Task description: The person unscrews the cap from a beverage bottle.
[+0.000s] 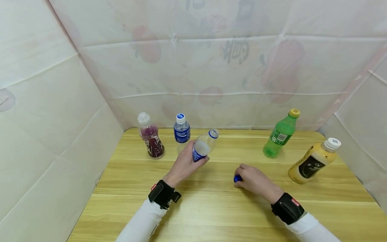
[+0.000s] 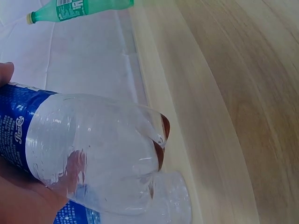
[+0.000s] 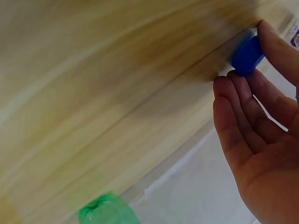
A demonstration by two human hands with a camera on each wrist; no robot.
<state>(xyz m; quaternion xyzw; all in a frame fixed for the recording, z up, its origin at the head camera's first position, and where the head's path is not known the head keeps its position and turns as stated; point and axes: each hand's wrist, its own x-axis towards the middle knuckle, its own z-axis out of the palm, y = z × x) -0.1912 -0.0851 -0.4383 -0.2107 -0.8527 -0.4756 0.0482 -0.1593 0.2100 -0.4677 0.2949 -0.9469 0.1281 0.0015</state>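
Note:
My left hand [image 1: 183, 163] grips a clear plastic bottle [image 1: 201, 147] with a blue label around its middle. The bottle leans to the right, its open mouth showing a blue ring and no cap. In the left wrist view its ribbed base [image 2: 126, 154] points out over the table. My right hand [image 1: 255, 181] pinches a blue bottle cap [image 1: 237, 178] between thumb and fingers, low over the table, to the right of the bottle. The right wrist view shows the cap [image 3: 247, 56] at the fingertips.
A Pocari Sweat bottle [image 1: 182, 132] stands just behind my left hand, with a purple drink bottle [image 1: 153, 143] to its left. On the right are a green bottle [image 1: 281, 134] with a yellow cap and a yellow bottle [image 1: 311, 164] with a white cap. White sheets [image 1: 193, 67] enclose the wooden table [image 1: 211, 215].

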